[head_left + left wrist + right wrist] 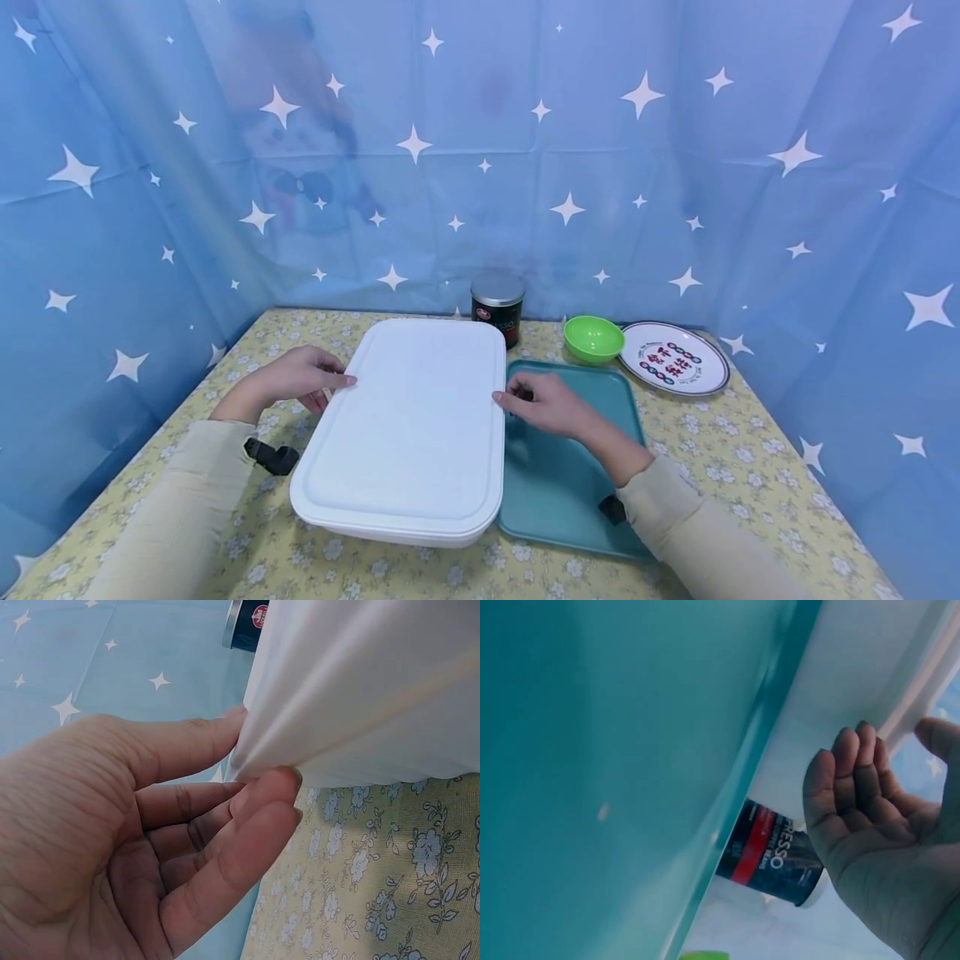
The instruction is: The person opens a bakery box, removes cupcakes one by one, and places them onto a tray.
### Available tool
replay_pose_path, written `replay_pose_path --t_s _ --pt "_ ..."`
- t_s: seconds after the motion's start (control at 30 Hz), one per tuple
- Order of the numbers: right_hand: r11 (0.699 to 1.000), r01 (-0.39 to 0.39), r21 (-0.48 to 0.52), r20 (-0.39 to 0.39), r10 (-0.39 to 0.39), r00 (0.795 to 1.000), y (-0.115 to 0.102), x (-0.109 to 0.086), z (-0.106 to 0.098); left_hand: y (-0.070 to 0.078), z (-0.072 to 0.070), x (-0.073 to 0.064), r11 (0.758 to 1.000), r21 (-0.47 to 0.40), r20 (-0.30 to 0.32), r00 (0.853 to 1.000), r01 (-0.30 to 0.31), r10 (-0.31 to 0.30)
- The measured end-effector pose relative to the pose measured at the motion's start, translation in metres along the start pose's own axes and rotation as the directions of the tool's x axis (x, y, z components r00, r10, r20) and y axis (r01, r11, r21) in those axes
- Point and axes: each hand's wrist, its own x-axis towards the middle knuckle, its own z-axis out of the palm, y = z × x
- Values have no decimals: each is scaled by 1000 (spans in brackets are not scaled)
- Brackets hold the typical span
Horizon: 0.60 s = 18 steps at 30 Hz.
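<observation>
A white lidded box (pixel 408 425), a rounded rectangle, fills the middle of the head view, its long sides running away from me. My left hand (pixel 296 377) pinches the left rim, thumb on top and fingers underneath, as the left wrist view shows beside the box's pale side wall (pixel 375 697). On the opposite rim my right hand (pixel 546 404) holds on, thumb over the edge and fingers below it. The box overlaps the left edge of a teal tray (pixel 577 492). Its underside is hidden, so I cannot tell whether it touches the table.
Behind the box stands a dark coffee can (pixel 498 310) with a silver lid. A green bowl (pixel 594 340) is beyond the tray, beside a white plate (pixel 675 360) with red characters. Flowered cloth (pixel 720 467) covers the table, and a blue star-patterned curtain (pixel 480 192) surrounds it.
</observation>
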Motion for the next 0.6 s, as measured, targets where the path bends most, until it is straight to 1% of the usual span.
replay_pose_path --t_s 0.17,0.33,0.5,0.57,0.6 --pt "999 -9 52 -23 11 1000 -3 0 1 1 -1 -2 1000 10 -12 1000 -3 3" --pt "998 -15 57 -24 16 1000 -5 0 1 1 -2 -2 1000 10 -21 1000 7 -7" --pt "999 -7 52 -28 9 1000 -7 2 1 1 -4 -4 1000 20 -22 1000 -2 3" --pt "999 -13 53 -25 15 1000 -8 3 0 0 -5 -5 1000 23 -17 1000 -9 10" --pt "998 -18 55 -23 19 1000 -9 4 0 0 -6 -5 1000 18 -20 1000 -3 4"
